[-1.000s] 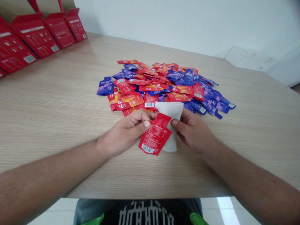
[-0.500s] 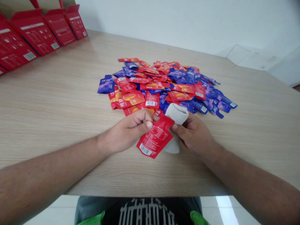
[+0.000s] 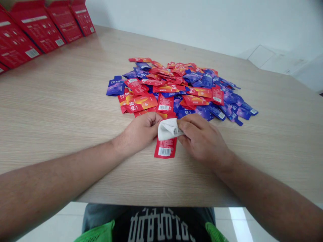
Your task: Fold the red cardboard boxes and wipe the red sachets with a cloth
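Between my hands, a red pouch hangs with its barcode side facing me. My left hand is closed on the pouch's left edge near the top. In my right hand a folded white cloth is gripped, and it lies across the front of the pouch, hiding its middle. The fingertips of my left hand are partly behind the cloth. Just beyond both hands, a heap of red and purple pouches covers part of the table.
Several red cardboard boxes with raised flaps stand in a row at the far left. The wooden table meets a white wall at the back. Its front edge runs close to my body.
The cloth has moved left from beside the pouch to across its front, carried by my right hand. The pouch has turned from slanted to nearly upright. The view has shifted slightly.
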